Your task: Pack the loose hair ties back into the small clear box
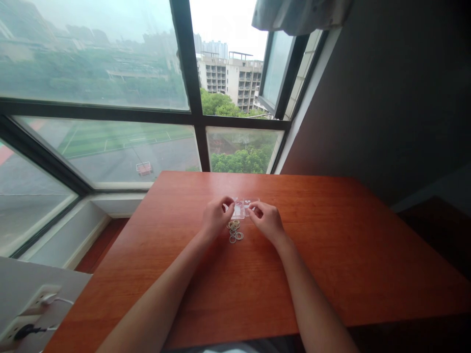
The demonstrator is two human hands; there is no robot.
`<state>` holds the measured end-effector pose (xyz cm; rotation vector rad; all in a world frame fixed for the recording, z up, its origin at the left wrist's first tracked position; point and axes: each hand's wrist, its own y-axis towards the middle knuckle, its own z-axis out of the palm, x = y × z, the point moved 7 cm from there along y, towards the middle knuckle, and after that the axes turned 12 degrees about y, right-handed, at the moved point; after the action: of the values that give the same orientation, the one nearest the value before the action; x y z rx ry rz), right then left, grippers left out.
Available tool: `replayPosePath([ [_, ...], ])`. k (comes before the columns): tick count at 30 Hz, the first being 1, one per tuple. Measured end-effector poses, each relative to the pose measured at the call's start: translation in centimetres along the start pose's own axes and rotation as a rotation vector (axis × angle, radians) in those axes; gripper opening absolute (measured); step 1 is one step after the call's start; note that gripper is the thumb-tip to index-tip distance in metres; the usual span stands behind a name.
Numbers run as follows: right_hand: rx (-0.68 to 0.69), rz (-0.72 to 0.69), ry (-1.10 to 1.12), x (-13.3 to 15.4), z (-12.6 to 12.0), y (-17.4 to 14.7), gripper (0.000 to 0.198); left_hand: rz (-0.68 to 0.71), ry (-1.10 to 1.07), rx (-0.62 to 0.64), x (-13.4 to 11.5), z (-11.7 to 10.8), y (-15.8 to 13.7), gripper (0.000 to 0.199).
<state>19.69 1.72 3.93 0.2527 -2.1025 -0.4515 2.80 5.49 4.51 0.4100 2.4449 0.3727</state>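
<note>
Window (140, 147): it showed a green field behind the brown table (331, 245).
Left hand (218, 215): your thumb and fingers curled with a little gap, by the clear box; I couldn't tell if they held it.
Rings (233, 229): they lay in a little heap on the table, closer to you than the box.
Clear box (238, 211): it was between your hands.
Right hand (268, 221): your thumb and finger were almost together at the box's right side; I couldn't tell if they pinched it.

I can read no words, brands, numbers or signs here. The small pale marks (247, 202) at the far right of the clear plastic case (238, 212) before me are too tiny to make out.
</note>
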Motion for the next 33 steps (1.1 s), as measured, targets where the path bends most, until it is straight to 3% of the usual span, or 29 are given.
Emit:
replayPosePath([
  [3, 0.028, 0.007, -0.026, -0.1, 0.3, 0.0, 0.012, 0.016, 0.073, -0.044, 0.1, -0.2, 0.6, 0.01],
  [8, 0.069, 0.024, -0.059, -0.4, 0.9, 0.0, 0.012, 0.064, 0.144, -0.01, -0.1, 0.6, 1.0, 0.011],
  [26, 0.113, 0.045, -0.101, -0.7, 1.1, -0.1, 0.009, 0.083, 0.091, 0.002, 0.6, -0.6, 0.8, 0.012],
  [33, 0.207, 0.048, -0.099, -0.5, 1.7, -0.2, 0.009, 0.139, 0.061, 0.028, 0.6, -1.4, 0.7, 0.012],
])
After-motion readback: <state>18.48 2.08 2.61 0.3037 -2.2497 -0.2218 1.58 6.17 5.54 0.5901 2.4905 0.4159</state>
